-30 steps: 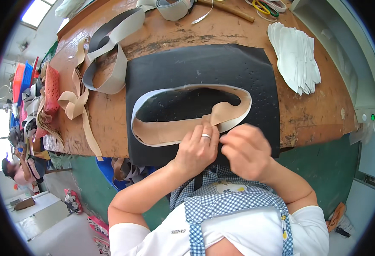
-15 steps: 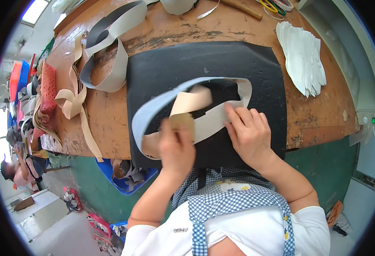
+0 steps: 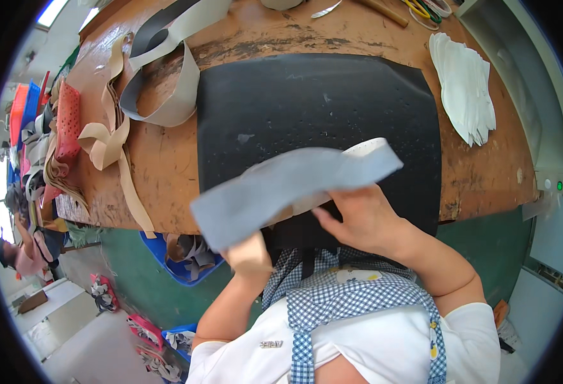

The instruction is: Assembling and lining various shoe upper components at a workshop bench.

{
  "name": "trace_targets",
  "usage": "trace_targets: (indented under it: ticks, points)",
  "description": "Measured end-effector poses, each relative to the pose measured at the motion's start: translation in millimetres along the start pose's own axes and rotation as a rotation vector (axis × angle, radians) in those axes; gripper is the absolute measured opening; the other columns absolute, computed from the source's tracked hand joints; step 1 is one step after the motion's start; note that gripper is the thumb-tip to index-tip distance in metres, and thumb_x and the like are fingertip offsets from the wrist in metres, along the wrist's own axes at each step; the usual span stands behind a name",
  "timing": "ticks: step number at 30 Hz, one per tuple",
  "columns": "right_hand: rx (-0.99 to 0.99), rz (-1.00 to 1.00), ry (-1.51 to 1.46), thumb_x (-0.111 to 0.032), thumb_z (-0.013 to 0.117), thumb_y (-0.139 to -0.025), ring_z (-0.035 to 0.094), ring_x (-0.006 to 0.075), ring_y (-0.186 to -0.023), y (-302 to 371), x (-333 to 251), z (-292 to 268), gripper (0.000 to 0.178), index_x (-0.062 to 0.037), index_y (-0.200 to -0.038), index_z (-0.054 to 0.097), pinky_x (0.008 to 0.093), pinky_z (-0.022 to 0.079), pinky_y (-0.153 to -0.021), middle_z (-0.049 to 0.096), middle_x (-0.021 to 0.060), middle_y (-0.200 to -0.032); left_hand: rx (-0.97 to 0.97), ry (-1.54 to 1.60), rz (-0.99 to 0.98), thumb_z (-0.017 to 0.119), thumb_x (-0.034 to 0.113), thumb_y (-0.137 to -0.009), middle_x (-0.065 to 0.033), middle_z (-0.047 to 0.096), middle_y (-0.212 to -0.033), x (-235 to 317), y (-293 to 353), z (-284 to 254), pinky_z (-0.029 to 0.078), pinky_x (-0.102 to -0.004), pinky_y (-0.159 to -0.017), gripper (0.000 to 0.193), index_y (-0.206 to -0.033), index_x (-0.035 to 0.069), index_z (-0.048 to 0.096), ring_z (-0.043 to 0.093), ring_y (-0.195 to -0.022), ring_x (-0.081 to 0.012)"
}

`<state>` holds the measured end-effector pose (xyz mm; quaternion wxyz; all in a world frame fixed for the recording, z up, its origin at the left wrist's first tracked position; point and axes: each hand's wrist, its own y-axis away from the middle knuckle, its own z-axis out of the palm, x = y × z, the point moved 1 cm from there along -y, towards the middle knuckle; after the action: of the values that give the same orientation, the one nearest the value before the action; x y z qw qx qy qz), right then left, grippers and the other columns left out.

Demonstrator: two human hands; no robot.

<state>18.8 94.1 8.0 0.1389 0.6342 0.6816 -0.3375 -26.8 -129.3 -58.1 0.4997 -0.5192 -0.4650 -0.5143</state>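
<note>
A wide grey-blue band (image 3: pixel 294 176) of sheet material, pale on its other face, is lifted above a black mat (image 3: pixel 320 96). My right hand (image 3: pixel 368 221) grips its lower edge, fingers partly behind the band and thumb apart below. At the band's near left end is my left hand (image 3: pixel 246 262), closed and blurred, with a short beige strip (image 3: pixel 251 251) in it. The band hides most of the left fingers. Small holes dot the band's pale far end.
Loose grey bands (image 3: pixel 176 89) and beige strips (image 3: pixel 128 173) lie left on the worn wooden table (image 3: pixel 486 185). White cut pieces (image 3: pixel 464 89) are stacked right, near a wooden handle (image 3: pixel 387 11). Below the table's left edge is a blue basin (image 3: pixel 182 272) of scraps. Another person (image 3: pixel 29 256) is far left.
The looped band has been lifted and turned, its grey-blue side now showing. My left hand has drawn down towards me with the beige strip; my right hand has shifted little.
</note>
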Motion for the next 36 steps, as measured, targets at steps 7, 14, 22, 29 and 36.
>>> trace_targets:
  ticks: [7,14,22,29,36]
  points:
    - [-0.097,0.051,0.01,-0.01,0.075,-0.072,0.065,0.0327,-0.097,-13.5,-7.9,-5.2,0.049,0.001,-0.116,0.057,0.0397,0.055,-0.08,0.061,0.0155,-0.107,-0.995,-0.501,0.45,0.066,0.005,-0.085,-0.0195,0.054,-0.136,75.1,-30.2,36.9,0.043,-0.0433,-0.107,0.053,-0.135,-0.001,0.052,0.056,-0.124,-0.0342]
    - [-0.051,0.155,-0.079,-0.004,0.067,-0.084,0.069,0.0301,-0.088,-7.3,9.9,-5.7,0.03,0.0017,-0.113,0.062,0.0358,0.054,-0.075,0.069,0.0178,-0.102,-0.739,-0.958,0.579,0.064,-0.002,-0.075,-0.0201,0.065,-0.115,78.0,-36.2,27.2,0.048,-0.0478,-0.092,0.051,-0.126,0.001,0.062,0.061,-0.106,-0.0394]
    - [0.086,0.233,-0.027,-0.003,0.066,-0.085,0.069,0.0393,-0.078,2.7,-1.4,-1.3,0.019,0.0023,-0.103,0.065,0.0399,0.054,-0.066,0.068,0.0228,-0.089,-0.769,-1.266,0.784,0.061,0.02,-0.083,-0.0155,0.061,-0.119,72.6,-16.2,44.9,0.046,-0.0437,-0.095,0.05,-0.129,0.0,0.06,0.058,-0.109,-0.031]
    - [0.18,0.119,0.095,-0.003,0.072,-0.078,0.07,0.0342,-0.075,-1.2,5.6,-4.2,0.022,0.0033,-0.099,0.068,0.0389,0.055,-0.064,0.07,0.0188,-0.085,-0.836,-1.106,0.6,0.068,0.014,-0.083,-0.0156,0.064,-0.113,64.4,-30.1,45.9,0.048,-0.0432,-0.092,0.039,-0.12,0.003,0.066,0.062,-0.105,-0.0349]
    - [0.134,0.06,-0.002,0.003,0.074,-0.075,0.069,0.0294,-0.073,-0.8,10.2,-8.4,0.019,0.0007,-0.093,0.068,0.036,0.054,-0.062,0.07,0.0163,-0.084,-0.86,-1.045,0.503,0.064,0.011,-0.089,-0.0179,0.065,-0.099,80.6,-60.7,49.7,0.049,-0.046,-0.082,0.025,-0.113,0.002,0.065,0.064,-0.091,-0.0373]
